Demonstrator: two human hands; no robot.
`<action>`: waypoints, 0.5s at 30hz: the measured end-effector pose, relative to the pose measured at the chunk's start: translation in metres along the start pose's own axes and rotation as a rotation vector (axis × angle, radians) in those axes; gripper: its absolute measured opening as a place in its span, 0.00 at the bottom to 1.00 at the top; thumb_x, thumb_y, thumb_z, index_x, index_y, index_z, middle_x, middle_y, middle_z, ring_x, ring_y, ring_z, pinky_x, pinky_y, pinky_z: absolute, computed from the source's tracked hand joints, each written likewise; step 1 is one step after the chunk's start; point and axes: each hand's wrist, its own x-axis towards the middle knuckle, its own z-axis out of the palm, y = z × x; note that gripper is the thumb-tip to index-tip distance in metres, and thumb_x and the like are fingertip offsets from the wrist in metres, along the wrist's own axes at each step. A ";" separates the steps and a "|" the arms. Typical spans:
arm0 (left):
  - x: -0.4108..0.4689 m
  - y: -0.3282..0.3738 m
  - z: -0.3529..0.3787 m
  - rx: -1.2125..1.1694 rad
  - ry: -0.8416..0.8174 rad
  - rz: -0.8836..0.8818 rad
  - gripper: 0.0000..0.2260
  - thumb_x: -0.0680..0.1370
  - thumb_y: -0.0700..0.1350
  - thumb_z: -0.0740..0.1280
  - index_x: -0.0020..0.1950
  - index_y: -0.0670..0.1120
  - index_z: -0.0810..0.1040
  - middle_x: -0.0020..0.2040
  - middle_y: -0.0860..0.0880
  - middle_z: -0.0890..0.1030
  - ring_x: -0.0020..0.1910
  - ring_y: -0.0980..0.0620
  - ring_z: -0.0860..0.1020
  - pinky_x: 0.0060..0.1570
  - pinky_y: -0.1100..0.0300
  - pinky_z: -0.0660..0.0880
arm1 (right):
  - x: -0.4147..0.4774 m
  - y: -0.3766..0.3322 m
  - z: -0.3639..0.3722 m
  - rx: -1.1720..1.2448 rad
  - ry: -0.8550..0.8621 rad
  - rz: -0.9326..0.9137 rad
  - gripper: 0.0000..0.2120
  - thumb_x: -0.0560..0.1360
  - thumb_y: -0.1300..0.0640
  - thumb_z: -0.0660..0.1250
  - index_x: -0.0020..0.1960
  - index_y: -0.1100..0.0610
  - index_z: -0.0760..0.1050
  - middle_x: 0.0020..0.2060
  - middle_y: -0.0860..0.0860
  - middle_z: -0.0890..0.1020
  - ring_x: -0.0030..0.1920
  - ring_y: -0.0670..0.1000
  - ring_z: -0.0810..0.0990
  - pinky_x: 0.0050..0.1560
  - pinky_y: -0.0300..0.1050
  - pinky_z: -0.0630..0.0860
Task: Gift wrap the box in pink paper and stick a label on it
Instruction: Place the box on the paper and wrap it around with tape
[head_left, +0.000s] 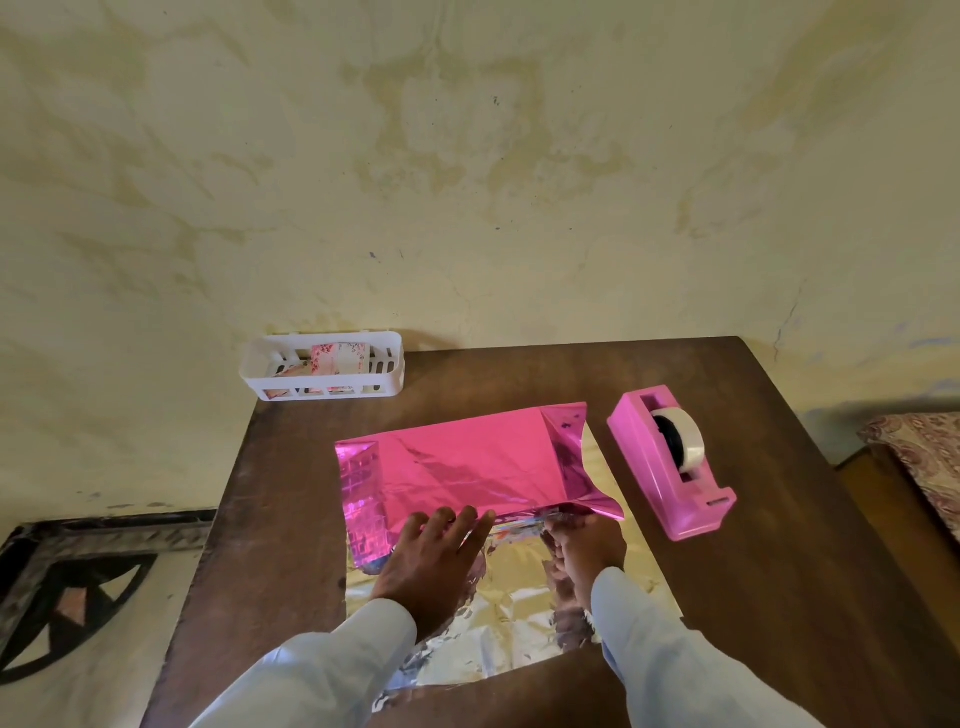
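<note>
Box (467, 462): under pink paper (363, 483), just left of the tape dispenser (670, 467), long axis pointing at it.
Left hand (436, 561): fingers spread, pressing the paper's edge, farther from it.
Right hand (587, 551): nearer it, same edge; we cannot tell its grip.

Cream-yellow wall (467, 156) across top half, blotchy w/ tan stains, few dark specks, thin crack at rt. Dark brown wood table (779, 597) up against it, top scuffed, far rt corner rounded. Pale floor (114, 696) lower left, w/ black-bordered patterned patch (104, 571). At rt edge, low wood furniture (872, 488) under paisley cloth (919, 452). Soft, even light throughout.
</note>
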 end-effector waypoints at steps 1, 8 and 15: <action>0.000 0.000 -0.001 -0.003 -0.010 0.000 0.45 0.58 0.54 0.82 0.71 0.46 0.68 0.61 0.44 0.80 0.51 0.42 0.80 0.45 0.46 0.80 | -0.003 -0.002 -0.001 0.016 -0.009 0.007 0.10 0.71 0.59 0.77 0.37 0.62 0.79 0.27 0.54 0.81 0.30 0.57 0.80 0.35 0.55 0.84; -0.002 0.001 0.002 -0.005 -0.011 -0.008 0.43 0.61 0.54 0.80 0.72 0.46 0.68 0.61 0.43 0.80 0.53 0.41 0.80 0.47 0.45 0.79 | -0.011 -0.003 -0.009 -0.037 0.023 -0.033 0.07 0.72 0.59 0.76 0.37 0.59 0.80 0.29 0.54 0.82 0.29 0.56 0.79 0.33 0.57 0.83; -0.010 0.003 0.008 0.023 0.040 -0.081 0.34 0.69 0.54 0.71 0.71 0.45 0.68 0.61 0.43 0.78 0.53 0.40 0.75 0.45 0.43 0.77 | -0.004 0.011 -0.022 0.071 -0.026 0.079 0.06 0.76 0.61 0.71 0.42 0.62 0.80 0.30 0.53 0.84 0.33 0.54 0.83 0.44 0.53 0.82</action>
